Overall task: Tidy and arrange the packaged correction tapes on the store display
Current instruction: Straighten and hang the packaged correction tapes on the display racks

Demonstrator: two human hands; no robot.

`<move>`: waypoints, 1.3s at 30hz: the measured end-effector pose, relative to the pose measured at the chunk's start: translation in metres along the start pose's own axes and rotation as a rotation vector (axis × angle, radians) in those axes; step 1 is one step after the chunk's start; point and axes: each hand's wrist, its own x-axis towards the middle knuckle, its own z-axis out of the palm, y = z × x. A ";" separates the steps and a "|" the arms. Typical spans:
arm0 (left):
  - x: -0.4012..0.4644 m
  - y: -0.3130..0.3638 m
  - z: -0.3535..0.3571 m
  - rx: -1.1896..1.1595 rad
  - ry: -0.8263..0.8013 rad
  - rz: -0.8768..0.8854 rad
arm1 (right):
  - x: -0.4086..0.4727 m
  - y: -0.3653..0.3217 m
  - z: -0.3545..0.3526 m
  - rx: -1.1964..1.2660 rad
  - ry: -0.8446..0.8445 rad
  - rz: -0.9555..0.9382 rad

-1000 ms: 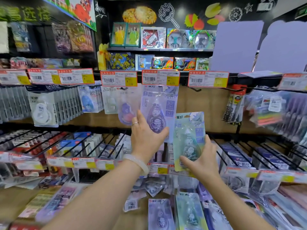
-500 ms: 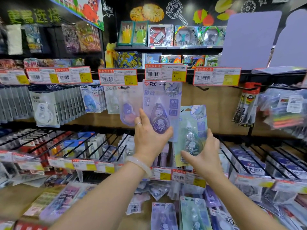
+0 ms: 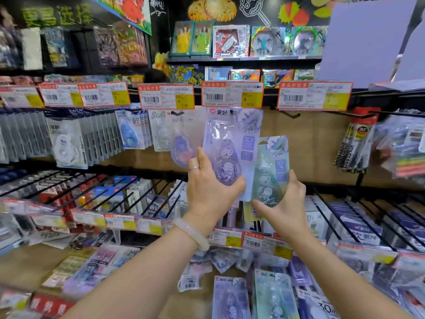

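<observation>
Hands are raised at the peg display, each with a correction tape pack. Left hand (image 3: 210,192) grips the purple pack (image 3: 232,153) by its lower part, thumb across the front and fingers curled behind; the pack's top reaches a peg (image 3: 232,111) under the price tag (image 3: 232,94) marked 6.50. Right hand (image 3: 284,203) pinches the green pack (image 3: 270,176) by its lower half, thumb along the bottom and fingers up its right edge. Green sits just right of purple, lower, its left edge tucked behind it. Left wrist wears a pale bangle (image 3: 192,233). More purple and green packs (image 3: 232,298) lie on the shelf below.
</observation>
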 end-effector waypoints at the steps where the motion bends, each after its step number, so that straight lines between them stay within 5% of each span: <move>1: 0.001 0.000 -0.001 0.012 -0.009 -0.002 | 0.001 -0.001 0.001 0.007 -0.006 -0.002; 29: 0.060 -0.007 0.063 0.019 -0.129 -0.131 | 0.013 0.010 -0.021 -0.129 0.092 -0.013; 36: 0.022 -0.023 0.021 -0.469 -0.315 -0.113 | -0.006 -0.022 0.014 -0.046 0.068 -0.007; 39: 0.013 -0.032 -0.002 -0.509 -0.384 -0.108 | -0.016 -0.037 0.027 -0.038 0.085 -0.033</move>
